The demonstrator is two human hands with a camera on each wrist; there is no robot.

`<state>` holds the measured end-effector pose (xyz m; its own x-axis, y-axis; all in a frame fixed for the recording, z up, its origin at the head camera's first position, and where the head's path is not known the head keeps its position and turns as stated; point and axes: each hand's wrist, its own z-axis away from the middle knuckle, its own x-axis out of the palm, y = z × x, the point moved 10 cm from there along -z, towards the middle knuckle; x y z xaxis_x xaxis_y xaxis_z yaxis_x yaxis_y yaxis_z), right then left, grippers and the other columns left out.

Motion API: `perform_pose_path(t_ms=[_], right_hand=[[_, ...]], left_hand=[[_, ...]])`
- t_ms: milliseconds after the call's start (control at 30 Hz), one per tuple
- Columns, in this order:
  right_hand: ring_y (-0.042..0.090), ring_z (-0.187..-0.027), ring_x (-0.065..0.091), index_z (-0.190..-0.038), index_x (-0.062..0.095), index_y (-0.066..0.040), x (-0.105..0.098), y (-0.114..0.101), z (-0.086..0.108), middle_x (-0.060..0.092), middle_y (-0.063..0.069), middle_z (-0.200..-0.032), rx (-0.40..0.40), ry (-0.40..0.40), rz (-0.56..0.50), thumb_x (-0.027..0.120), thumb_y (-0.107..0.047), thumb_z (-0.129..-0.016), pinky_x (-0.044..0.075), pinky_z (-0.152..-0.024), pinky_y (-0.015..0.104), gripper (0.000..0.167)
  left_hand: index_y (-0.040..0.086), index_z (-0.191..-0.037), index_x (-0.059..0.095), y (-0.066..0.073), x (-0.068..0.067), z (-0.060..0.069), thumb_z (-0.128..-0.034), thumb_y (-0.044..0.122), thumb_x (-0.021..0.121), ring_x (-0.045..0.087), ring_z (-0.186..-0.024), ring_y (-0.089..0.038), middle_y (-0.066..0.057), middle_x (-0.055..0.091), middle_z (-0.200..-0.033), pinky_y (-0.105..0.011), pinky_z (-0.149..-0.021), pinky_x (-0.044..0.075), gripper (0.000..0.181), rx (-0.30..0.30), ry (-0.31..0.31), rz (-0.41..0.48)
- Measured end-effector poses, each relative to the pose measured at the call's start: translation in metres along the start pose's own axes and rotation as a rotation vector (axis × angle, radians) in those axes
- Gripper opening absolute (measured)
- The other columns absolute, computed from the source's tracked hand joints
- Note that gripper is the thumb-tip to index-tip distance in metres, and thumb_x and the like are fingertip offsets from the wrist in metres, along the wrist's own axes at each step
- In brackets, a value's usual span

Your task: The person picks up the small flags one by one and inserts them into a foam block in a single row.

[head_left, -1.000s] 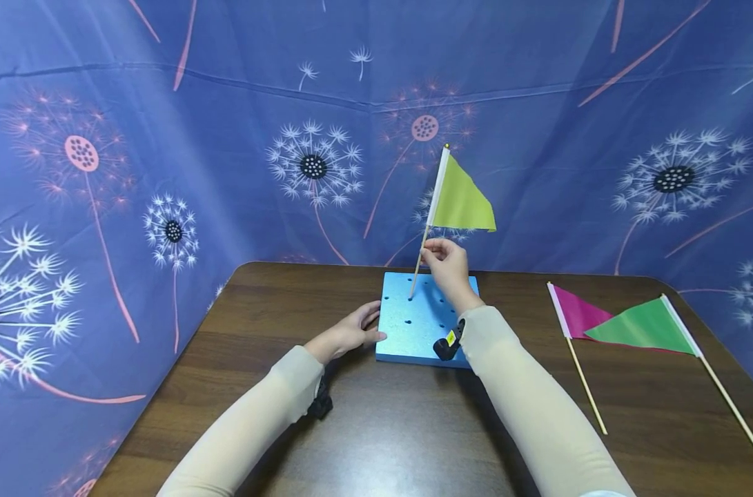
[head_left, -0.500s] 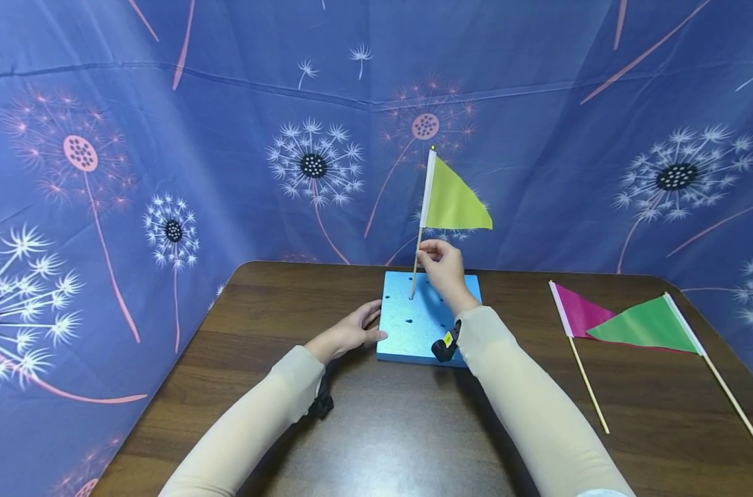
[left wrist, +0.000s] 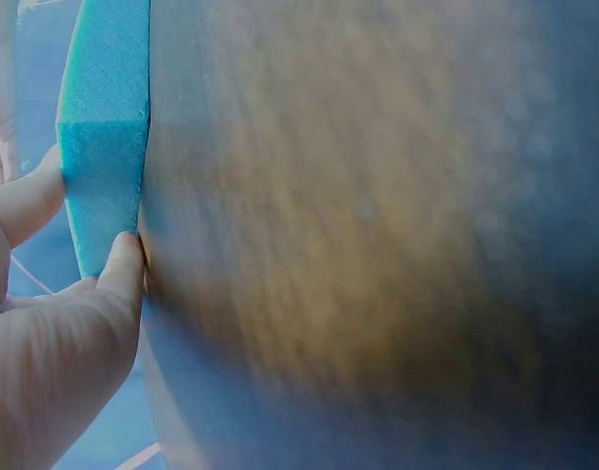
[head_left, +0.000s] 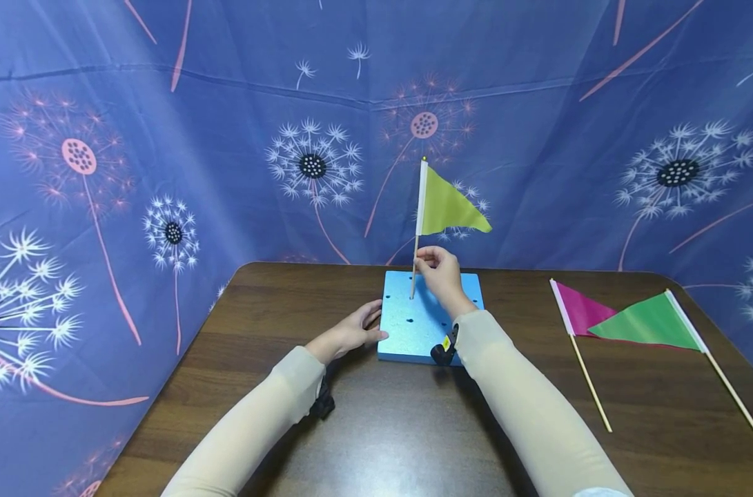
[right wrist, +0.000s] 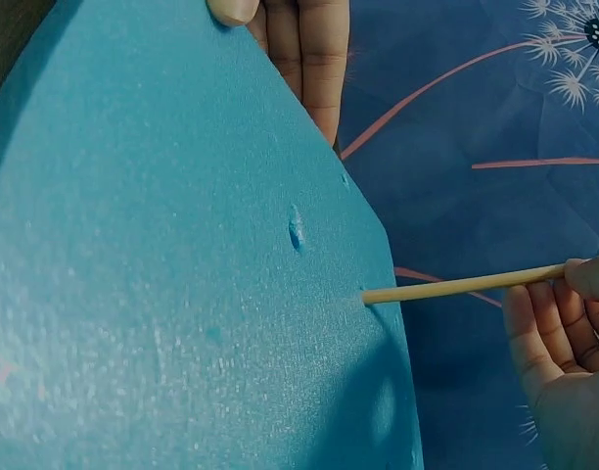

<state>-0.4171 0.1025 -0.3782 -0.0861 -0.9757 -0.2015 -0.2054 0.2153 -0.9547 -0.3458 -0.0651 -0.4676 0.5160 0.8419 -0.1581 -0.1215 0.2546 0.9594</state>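
Observation:
A yellow-green pennant flag [head_left: 447, 205] stands nearly upright, its wooden stick planted in a hole of the blue foam block [head_left: 398, 342]. My right hand [head_left: 439, 273] pinches the stick between thumb and fingers, below the cloth. In the right wrist view the stick [right wrist: 456, 288] meets the block's top near one edge. At the block's left side, my left hand [head_left: 351, 333] holds the edge, its thumb over the top and its fingers along the side. The left wrist view shows this hand [left wrist: 65, 343] against the block's corner. My right forearm hides part of the block.
On the table's right side lie a magenta pennant flag [head_left: 578, 307] and a green one [head_left: 652, 323], the green cloth overlapping the magenta. The brown wooden table [head_left: 364, 442] ends at a blue dandelion-print cloth [head_left: 239, 172] behind the block.
The yellow-green flag has tipped left from a rightward lean to nearly upright, then dropped slightly. My right hand followed it left and lower along with the stick. My left hand has barely moved.

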Motion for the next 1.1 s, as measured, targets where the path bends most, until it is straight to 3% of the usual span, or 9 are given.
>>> perform_pose_path(t_ms=[267, 567, 767, 1100], right_hand=[[0.006, -0.077, 0.062, -0.114, 0.062, 0.003, -0.002, 0.004, 0.0, 0.064, 0.02, -0.104, -0.021, -0.015, -0.052, 0.062, -0.009, -0.095, 0.056, -0.088, 0.044, 0.023], [0.041, -0.099, 0.063, -0.12, 0.059, 0.008, -0.008, 0.002, 0.003, 0.063, 0.023, -0.106, 0.007, -0.014, -0.044, 0.061, -0.009, -0.096, 0.053, -0.092, 0.048, 0.03], [0.037, -0.1, 0.065, -0.121, 0.062, 0.004, -0.013, 0.006, 0.005, 0.065, 0.021, -0.109, 0.062, -0.023, -0.009, 0.062, -0.015, -0.096, 0.052, -0.094, 0.049, 0.032], [0.039, -0.1, 0.066, -0.119, 0.064, 0.004, -0.029, 0.007, 0.008, 0.066, 0.02, -0.108, 0.057, -0.015, 0.031, 0.067, -0.022, -0.093, 0.054, -0.092, 0.046, 0.037]], left_hand=[[0.007, -0.156, 0.012, 0.0, 0.001, 0.0, -0.0936, 0.002, 0.061, 0.015, -0.15, -0.025, -0.012, 0.012, -0.163, -0.039, -0.116, 0.031, 0.08, 0.004, -0.003, -0.006], [0.008, -0.156, 0.012, 0.001, 0.001, 0.002, -0.0933, 0.003, 0.062, 0.017, -0.15, -0.024, -0.011, 0.013, -0.163, -0.038, -0.116, 0.031, 0.081, -0.004, -0.001, -0.013], [0.008, -0.156, 0.012, -0.002, -0.001, 0.002, -0.0928, 0.002, 0.062, 0.017, -0.15, -0.026, -0.013, 0.013, -0.162, -0.039, -0.115, 0.032, 0.081, -0.008, 0.006, -0.019], [0.007, -0.156, 0.012, -0.002, 0.0, 0.0, -0.0935, 0.003, 0.061, 0.015, -0.15, -0.027, -0.014, 0.012, -0.163, -0.04, -0.116, 0.03, 0.08, 0.004, -0.001, -0.018]])
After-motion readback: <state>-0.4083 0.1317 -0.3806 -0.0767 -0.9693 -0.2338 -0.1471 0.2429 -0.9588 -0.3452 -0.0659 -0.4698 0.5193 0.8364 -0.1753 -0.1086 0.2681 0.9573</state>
